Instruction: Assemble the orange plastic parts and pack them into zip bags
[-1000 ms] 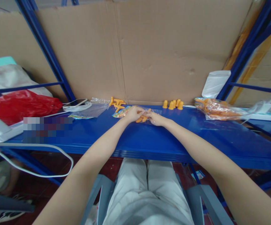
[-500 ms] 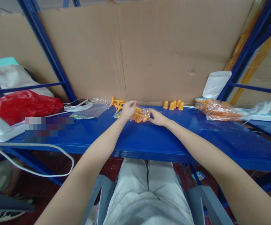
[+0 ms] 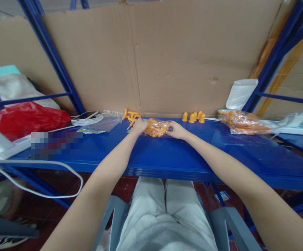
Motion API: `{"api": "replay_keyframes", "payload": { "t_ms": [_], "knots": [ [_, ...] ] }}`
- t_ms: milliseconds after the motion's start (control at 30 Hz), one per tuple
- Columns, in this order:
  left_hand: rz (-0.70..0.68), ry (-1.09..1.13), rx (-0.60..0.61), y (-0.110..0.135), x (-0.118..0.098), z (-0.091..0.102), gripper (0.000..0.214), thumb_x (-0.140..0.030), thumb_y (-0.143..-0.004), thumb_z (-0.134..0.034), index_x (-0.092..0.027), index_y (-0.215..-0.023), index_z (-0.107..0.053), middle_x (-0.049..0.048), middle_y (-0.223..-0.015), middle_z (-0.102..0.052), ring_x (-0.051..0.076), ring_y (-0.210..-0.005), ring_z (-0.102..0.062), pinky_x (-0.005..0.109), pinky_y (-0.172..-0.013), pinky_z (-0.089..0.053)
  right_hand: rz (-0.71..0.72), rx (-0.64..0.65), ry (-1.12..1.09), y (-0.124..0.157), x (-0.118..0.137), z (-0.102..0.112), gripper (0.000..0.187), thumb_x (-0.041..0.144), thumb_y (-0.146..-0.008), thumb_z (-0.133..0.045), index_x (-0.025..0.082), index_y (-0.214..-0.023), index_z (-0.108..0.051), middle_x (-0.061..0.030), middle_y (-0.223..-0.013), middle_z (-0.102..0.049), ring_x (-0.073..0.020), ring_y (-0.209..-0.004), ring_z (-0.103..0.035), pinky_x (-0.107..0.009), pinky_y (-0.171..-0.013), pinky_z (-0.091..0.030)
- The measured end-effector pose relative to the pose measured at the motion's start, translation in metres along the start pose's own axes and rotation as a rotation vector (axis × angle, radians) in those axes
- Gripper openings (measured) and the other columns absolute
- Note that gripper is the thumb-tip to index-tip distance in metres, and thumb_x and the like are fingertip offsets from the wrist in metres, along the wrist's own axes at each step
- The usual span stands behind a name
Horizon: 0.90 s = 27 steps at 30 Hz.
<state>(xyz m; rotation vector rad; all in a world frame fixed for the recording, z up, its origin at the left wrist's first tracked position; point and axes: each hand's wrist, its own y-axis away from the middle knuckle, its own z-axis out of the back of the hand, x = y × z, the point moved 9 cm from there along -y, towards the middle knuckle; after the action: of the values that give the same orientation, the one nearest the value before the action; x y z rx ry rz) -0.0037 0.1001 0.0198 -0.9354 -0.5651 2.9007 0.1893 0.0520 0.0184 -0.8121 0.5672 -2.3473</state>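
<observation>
A clear plastic bag of orange plastic parts (image 3: 155, 129) lies on the blue tabletop between my hands. My left hand (image 3: 139, 126) has its fingers closed at the bag's left end. At the opposite end, my right hand (image 3: 177, 131) grips the bag's edge between thumb and fingers. A small dark thing (image 3: 170, 129) shows at the right fingertips; I cannot make out what it is. Just behind my left hand lie loose orange branching pieces (image 3: 132, 115). Several orange cup-shaped pieces (image 3: 192, 118) stand upright farther right, near the cardboard.
Another bag of orange parts (image 3: 245, 122) sits at the right, by a white power strip (image 3: 298, 130). Leftward are a flat clear bag (image 3: 106, 123), a coiled white cable (image 3: 87, 119), and a red plastic bag (image 3: 28, 118). A cardboard wall (image 3: 167, 62) closes the back.
My left hand has come down and left from above the bag to its left end. My right hand has stayed at the right end, its fingers shifting slightly.
</observation>
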Motion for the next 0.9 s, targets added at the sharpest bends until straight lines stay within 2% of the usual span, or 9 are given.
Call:
{"api": "replay_keyframes", "payload": {
  "t_ms": [100,200,267,367,467,667,900],
  "knots": [
    [0.125,-0.018,-0.041,0.004,0.006,0.008,0.033,-0.038,-0.085,-0.05,-0.015,-0.103,-0.065,0.0211,-0.115,-0.07,0.034,-0.112,-0.065,0.042,-0.092,-0.049,0.028,0.024,0.004,0.0,0.005,0.002,0.017,0.01,-0.075,-0.058,0.019,-0.061,-0.06,-0.0042,-0.078,-0.065,-0.0186,-0.086,-0.059,-0.033,-0.084,-0.047],
    [0.122,-0.03,-0.019,0.006,0.001,0.012,0.032,-0.036,-0.088,-0.047,-0.013,-0.1,-0.066,0.0224,-0.116,-0.069,0.034,-0.114,-0.064,0.04,-0.093,-0.049,-0.008,0.038,0.036,-0.001,0.002,0.007,0.021,0.012,-0.078,-0.055,0.018,-0.059,-0.063,-0.0042,-0.076,-0.067,-0.0179,-0.083,-0.06,-0.031,-0.083,-0.047],
    [0.11,-0.03,-0.003,0.007,-0.001,0.013,0.033,-0.037,-0.089,-0.047,-0.012,-0.097,-0.066,0.0225,-0.113,-0.07,0.034,-0.112,-0.065,0.038,-0.091,-0.049,-0.075,0.06,0.059,-0.001,-0.005,0.01,0.022,0.014,-0.077,-0.056,0.017,-0.056,-0.062,-0.003,-0.068,-0.065,-0.0168,-0.076,-0.06,-0.028,-0.077,-0.046],
    [0.041,-0.007,-0.008,0.008,-0.008,0.012,0.029,-0.042,-0.085,-0.054,-0.016,-0.086,-0.067,0.0167,-0.1,-0.074,0.033,-0.103,-0.068,0.037,-0.085,-0.051,-0.196,0.112,0.062,0.0,-0.018,0.013,0.023,0.015,-0.074,-0.057,0.016,-0.051,-0.058,0.0002,-0.055,-0.057,-0.0147,-0.063,-0.055,-0.026,-0.067,-0.044],
    [-0.044,-0.029,-0.015,0.01,-0.017,0.011,0.026,-0.042,-0.08,-0.06,-0.018,-0.08,-0.068,0.0128,-0.095,-0.075,0.031,-0.1,-0.068,0.034,-0.084,-0.051,-0.259,0.121,0.015,0.003,-0.025,0.016,0.021,0.017,-0.073,-0.056,0.015,-0.052,-0.058,0.0012,-0.054,-0.056,-0.0145,-0.061,-0.055,-0.025,-0.064,-0.044],
    [-0.117,-0.056,-0.031,0.013,-0.024,0.013,0.025,-0.038,-0.077,-0.063,-0.017,-0.087,-0.072,0.0125,-0.098,-0.075,0.029,-0.098,-0.068,0.033,-0.086,-0.052,-0.166,0.216,-0.103,0.006,-0.015,0.013,0.013,0.018,-0.078,-0.057,0.014,-0.072,-0.069,-0.0043,-0.083,-0.073,-0.02,-0.083,-0.066,-0.033,-0.083,-0.051],
    [-0.156,-0.111,-0.061,0.015,-0.027,0.015,0.019,-0.035,-0.078,-0.062,-0.021,-0.084,-0.074,0.0091,-0.097,-0.076,0.027,-0.097,-0.068,0.032,-0.085,-0.052,-0.039,0.332,-0.092,0.007,-0.001,0.007,0.017,0.019,-0.085,-0.057,0.016,-0.087,-0.073,-0.0089,-0.104,-0.074,-0.0245,-0.109,-0.064,-0.044,-0.102,-0.045]
  ]
}}
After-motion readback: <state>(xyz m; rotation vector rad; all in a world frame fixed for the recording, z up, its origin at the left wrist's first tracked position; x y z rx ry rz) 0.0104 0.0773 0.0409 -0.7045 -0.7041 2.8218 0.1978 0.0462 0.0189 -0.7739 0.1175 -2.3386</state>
